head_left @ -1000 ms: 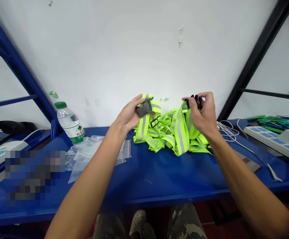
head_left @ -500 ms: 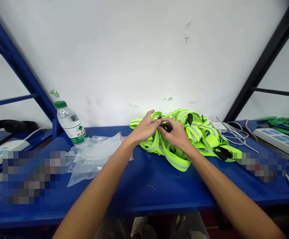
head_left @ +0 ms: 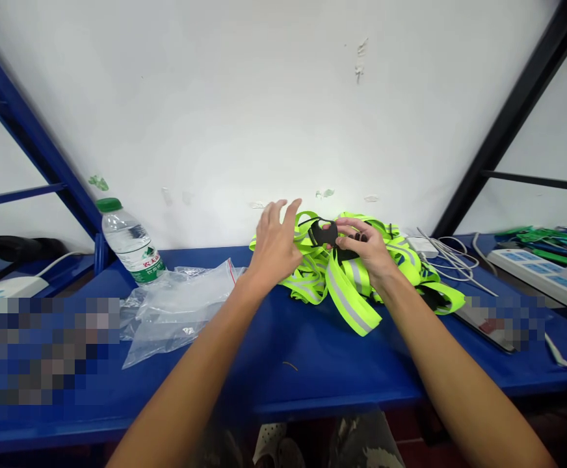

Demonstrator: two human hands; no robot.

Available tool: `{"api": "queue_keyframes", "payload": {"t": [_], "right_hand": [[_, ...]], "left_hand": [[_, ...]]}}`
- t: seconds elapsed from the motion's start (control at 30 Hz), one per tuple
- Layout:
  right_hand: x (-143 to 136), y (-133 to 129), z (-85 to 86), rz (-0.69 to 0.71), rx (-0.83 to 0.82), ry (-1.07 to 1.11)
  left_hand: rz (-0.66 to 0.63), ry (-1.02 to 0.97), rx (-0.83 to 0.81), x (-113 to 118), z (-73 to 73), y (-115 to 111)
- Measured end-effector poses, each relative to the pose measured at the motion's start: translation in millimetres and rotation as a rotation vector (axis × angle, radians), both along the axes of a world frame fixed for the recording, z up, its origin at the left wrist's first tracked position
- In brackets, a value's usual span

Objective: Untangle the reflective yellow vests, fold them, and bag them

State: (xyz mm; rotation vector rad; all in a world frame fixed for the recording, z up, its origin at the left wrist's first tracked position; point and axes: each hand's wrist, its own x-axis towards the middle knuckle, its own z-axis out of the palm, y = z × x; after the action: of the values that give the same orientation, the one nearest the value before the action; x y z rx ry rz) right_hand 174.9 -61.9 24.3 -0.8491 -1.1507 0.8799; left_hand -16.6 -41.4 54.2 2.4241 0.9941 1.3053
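Observation:
A tangled pile of neon-yellow reflective straps [head_left: 307, 285] with grey stripes lies on the blue table against the wall. My right hand [head_left: 369, 247] pinches a black plastic buckle [head_left: 323, 234], raised above the pile, between thumb and fingers. From under that hand a strap loop hangs toward the front. My left hand [head_left: 276, 244] is beside the pile's left side, its fingers spread and apart from the buckle. Whether the left palm touches the straps behind it I cannot tell.
Clear plastic zip bags [head_left: 176, 305] lie left of the straps, by a green-capped water bottle [head_left: 130, 240]. To the right are white cables [head_left: 463, 263], a phone-like flat object [head_left: 488, 328] and a power strip [head_left: 547, 273]. The table's front edge [head_left: 332, 404] is near me.
My hands were together at the black buckle. The left hand has moved off leftward and opened, while the right has shifted slightly right, keeping the buckle, which shows more fully.

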Motion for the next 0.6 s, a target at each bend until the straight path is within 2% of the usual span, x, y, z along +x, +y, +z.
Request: {"api": "queue_keyframes", "payload": {"t": [0.1,0.17,0.2,0.3,0.43,0.53,0.6], "right_hand": [[4,-1,-0.6,0.02,-0.017,-0.013],[4,-2,-1.4,0.005,-0.037,-0.017],[4,-2,-1.6,0.003,-0.045,-0.014],[2,-1,-1.5,-0.027,-0.041,0.003],[4,2,-2.1,-0.16,-0.005,-0.05],[9,5,-3.9,-0.31,0.052,-0.089],[12,7,-5.6,-0.411,0.101,-0.142]], "left_hand": [[-0.269,-0.061,-0.316,2,8.4,5],[-0.302,-0.059,-0.503,2,9.8,8],[-0.291,-0.048,-0.54,1,9.3,9],[-0.278,0.001,-0.524,-3,4.9,13],[-0.308,0.057,-0.494,-15,-0.2,27],[-0.158,-0.004,-0.39,-22,-1.4,32],[-0.084,-0.087,-0.364,-20,-1.6,27]]}}
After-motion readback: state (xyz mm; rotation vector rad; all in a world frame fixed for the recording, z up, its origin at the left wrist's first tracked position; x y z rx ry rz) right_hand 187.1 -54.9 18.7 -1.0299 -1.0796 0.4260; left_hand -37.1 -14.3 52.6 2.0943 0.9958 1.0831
